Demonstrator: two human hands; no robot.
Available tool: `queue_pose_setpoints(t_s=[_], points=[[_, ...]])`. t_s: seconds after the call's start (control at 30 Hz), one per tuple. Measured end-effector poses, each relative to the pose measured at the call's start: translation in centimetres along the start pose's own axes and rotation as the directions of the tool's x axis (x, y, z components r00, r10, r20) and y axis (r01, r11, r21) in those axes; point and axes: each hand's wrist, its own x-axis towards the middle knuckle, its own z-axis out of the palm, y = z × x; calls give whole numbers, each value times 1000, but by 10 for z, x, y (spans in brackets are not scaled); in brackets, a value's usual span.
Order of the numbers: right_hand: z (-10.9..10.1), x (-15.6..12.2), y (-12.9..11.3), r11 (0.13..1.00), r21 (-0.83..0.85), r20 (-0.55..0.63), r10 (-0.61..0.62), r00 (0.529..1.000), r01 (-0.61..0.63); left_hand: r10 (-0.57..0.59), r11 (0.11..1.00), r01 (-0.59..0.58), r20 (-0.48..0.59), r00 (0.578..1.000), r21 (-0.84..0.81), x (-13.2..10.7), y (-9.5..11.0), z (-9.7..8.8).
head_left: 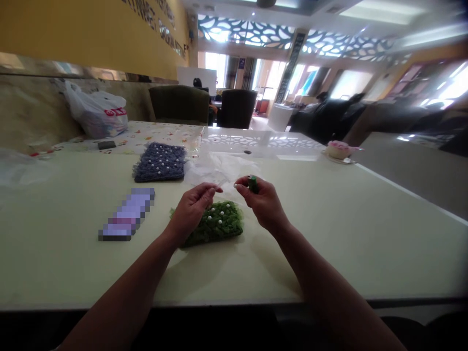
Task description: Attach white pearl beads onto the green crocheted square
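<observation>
While hovering over a pearl-studded green mesh pad (214, 225) at six o'clock, pinching a thin clear sliver (221, 183), perhaps plastic, in the left fingers (208, 191) and a green cylinder (252, 184) in the right fingers (243, 182).

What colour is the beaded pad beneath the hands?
The pad is green with white pearls; head view.

Beyond where I hold and a little left lies a grey-blue crocheted mesh pad studded with white pearl beads (160, 162). Directly left sits a flat, pixel-blurred lilac oblong (126, 214). Farther left, a white plastic carrier bag with red lettering (97, 113) rests beyond a floral-print tablecloth (164, 132). Far off right stands a cream dish topped with pink flowers (339, 151).
</observation>
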Motion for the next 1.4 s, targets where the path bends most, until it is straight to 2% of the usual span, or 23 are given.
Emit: queue_pose_setpoints(t_s=[0.13,0.3,0.47,0.63,0.73,0.93,1.03,1.2,1.4], points=[[5,-2,1,997,-69,79,-15,997,20,54,993,-74,-207,977,-89,5,-3,-6],[22,-12,5,978,-178,283,-52,958,106,34,980,-97,-341,939,-171,10,-5,-12],[39,-24,11,948,-272,408,-41,912,164,9,957,-128,-416,909,-260,12,-3,-16],[50,-31,17,875,-397,486,-57,872,279,-30,937,-132,-451,892,-323,13,0,-17],[55,-33,20,813,-472,520,-56,853,340,-39,928,-138,-458,888,-345,12,2,-17],[63,-36,15,634,-631,589,15,808,447,-22,919,-160,-451,892,-360,12,3,-18],[59,-36,12,651,-618,576,-8,817,442,-18,917,-167,-455,890,-363,12,2,-18],[40,-29,7,840,-428,407,-149,901,333,-23,925,-160,-470,882,-345,13,1,-20],[21,-15,6,888,-374,191,-208,959,267,-48,922,-152,-495,867,-355,14,-1,-22]])
